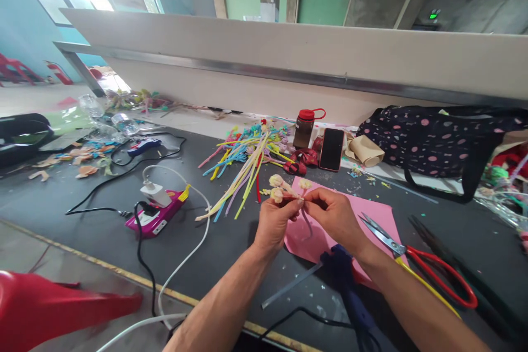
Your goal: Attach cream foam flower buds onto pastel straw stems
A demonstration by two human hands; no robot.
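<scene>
My left hand (275,221) and my right hand (330,214) meet above a pink sheet (381,213), fingers pinched together. Between them is a small pipe-cleaner flower sprig (277,187) with cream, fuzzy heads and thin stems. Both sets of fingertips press on its stems, and the exact pinch point is partly covered. Below my right hand lies a dark blue glue gun (344,280), with a clear glue stick (291,287) at its end. Red-handled scissors (421,256) rest partly on the sheet, right of my right forearm.
Loose coloured pipe cleaners (247,162) lie beyond my hands. A purple power strip (160,217) with a white plug and trailing cables is at left. A bottle (304,129), a phone (331,149) and a patterned bag (433,143) stand along the back partition (247,38).
</scene>
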